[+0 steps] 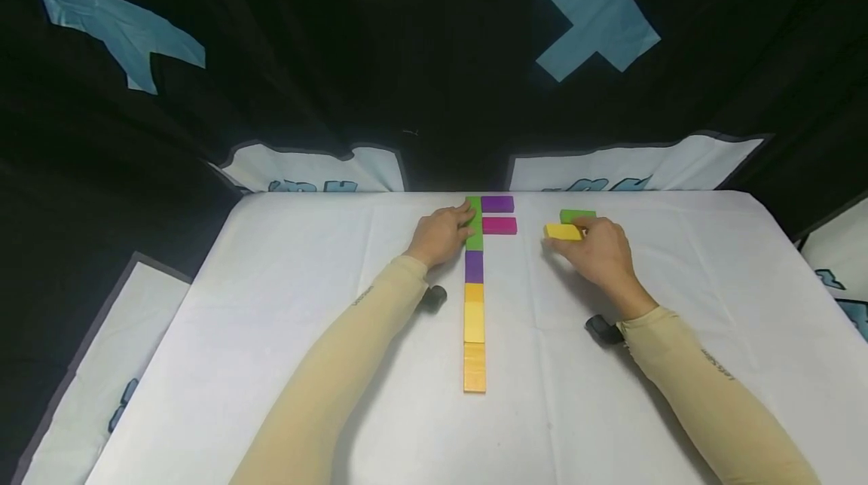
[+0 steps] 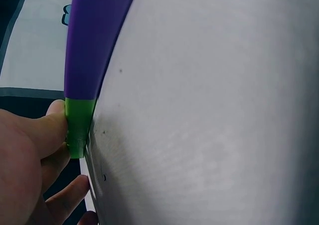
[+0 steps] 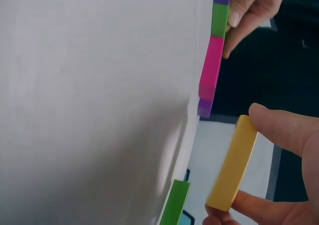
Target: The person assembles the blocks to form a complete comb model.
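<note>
Fingertips of my left hand (image 1: 439,235) touch the green section (image 1: 475,243) at the far end of a straight column of blocks. Below it in the column come a purple block (image 1: 474,266), a yellow stretch (image 1: 474,312) and an orange-yellow block (image 1: 475,367). A second purple block (image 1: 498,204) and a pink block (image 1: 499,226) jut out to the right from the green section. Off to the right, my right hand (image 1: 603,250) pinches a yellow block (image 3: 234,162) between thumb and fingers, held above the table. Behind it lies a loose green block (image 1: 576,215), partly covered.
A white cloth-covered table (image 1: 271,304) carries the blocks, which lie near its far edge. Beyond that edge hangs a dark curtain (image 1: 407,78) with blue and white shapes. A dark wrist device (image 1: 436,297) shows below my left wrist, another (image 1: 602,330) at my right.
</note>
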A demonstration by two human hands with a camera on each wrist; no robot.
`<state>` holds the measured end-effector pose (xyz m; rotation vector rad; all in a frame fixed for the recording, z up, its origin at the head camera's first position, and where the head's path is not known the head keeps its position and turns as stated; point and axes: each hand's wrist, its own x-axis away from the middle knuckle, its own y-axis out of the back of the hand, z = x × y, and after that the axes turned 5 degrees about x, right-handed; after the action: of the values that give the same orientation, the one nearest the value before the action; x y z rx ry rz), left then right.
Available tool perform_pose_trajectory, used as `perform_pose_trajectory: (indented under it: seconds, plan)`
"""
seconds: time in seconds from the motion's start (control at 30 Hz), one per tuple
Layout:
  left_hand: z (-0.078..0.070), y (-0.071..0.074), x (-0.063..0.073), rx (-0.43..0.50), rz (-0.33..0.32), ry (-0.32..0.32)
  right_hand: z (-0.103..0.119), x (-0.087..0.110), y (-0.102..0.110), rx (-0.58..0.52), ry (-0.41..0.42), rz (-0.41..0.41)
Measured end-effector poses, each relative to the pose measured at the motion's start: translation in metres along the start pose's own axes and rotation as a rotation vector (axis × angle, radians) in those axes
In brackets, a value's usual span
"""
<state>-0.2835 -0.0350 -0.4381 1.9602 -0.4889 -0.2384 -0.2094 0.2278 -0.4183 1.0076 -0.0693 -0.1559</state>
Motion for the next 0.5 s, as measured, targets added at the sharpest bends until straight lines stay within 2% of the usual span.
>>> perform_pose_trajectory:
  seconds: [0.2, 0.5]
  plan:
    - [0.000, 0.001, -0.001, -0.009, 0.005, -0.006, 0.008, 0.003, -0.007, 0.023, 0.030, -0.014]
    - [0.001, 0.001, 0.001, 0.003, 0.004, -0.001, 0.026, 0.006, -0.015, 0.060, 0.059, 0.060]
